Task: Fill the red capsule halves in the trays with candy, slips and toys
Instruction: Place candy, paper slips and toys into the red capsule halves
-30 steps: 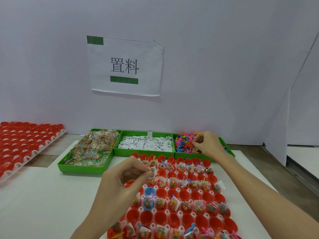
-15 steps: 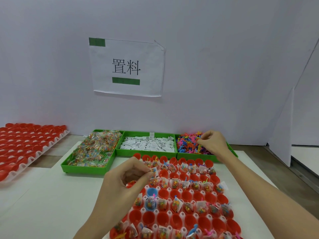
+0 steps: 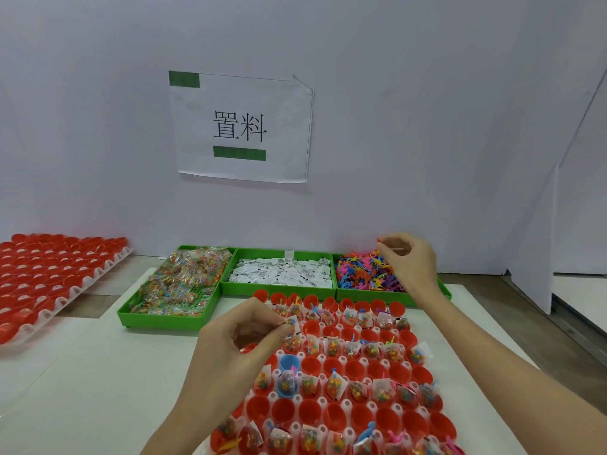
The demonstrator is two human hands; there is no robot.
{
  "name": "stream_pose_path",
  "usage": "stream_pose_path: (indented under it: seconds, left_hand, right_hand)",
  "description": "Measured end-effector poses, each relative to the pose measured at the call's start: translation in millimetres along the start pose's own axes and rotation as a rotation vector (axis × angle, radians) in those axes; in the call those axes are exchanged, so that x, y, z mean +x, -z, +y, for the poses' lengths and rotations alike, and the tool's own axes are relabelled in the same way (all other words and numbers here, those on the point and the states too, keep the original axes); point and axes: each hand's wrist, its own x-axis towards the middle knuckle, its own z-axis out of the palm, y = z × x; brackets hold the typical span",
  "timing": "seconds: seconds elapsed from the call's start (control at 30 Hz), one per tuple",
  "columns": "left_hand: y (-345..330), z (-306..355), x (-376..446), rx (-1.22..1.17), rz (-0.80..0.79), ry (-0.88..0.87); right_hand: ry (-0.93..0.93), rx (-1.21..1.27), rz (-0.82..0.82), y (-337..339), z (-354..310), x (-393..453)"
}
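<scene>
A white wall point(image 3: 427, 110) backs the bench, and taped to it at twelve o'clock hangs one paper sign point(image 3: 241, 126) printed 置料 between two green bars. At nine o'clock lies a white moulded tray point(image 3: 95, 277) of glossy red cups. Three green plastic bins stand in a row: crinkly candy packets point(image 3: 179, 280), white printed slips point(image 3: 282, 274), and bright little toys point(image 3: 364, 272) at one o'clock. At six o'clock sits the working tray of red capsule halves point(image 3: 354, 369), many holding packets and slips, with two blue cups point(image 3: 289, 362) among them. The left hand point(image 3: 243, 346) pinches a small packet over the tray's far left corner. The right hand point(image 3: 409, 261), fingers curled, pinches something thin above the toys.
</scene>
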Motion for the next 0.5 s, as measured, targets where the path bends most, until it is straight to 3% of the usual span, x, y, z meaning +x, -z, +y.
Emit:
stream_pose_path:
  seconds: [0.1,0.33,0.5]
  left_hand:
    - [0.3,0.4,-0.4,-0.012,-0.007,0.014]
    - [-8.7,24.1,-5.9,-0.139,-0.059,0.064]
    - [-32.8,50.2,-13.2,-0.179,-0.196,0.033]
  right_hand:
    - [0.047,0.142,-0.038,12.9,-33.0,-24.9]
    - [0.068,0.275,-0.386,55.4,-93.0,-139.6]
    - [0.058,0.265,-0.371,79.8,-97.4,-182.1]
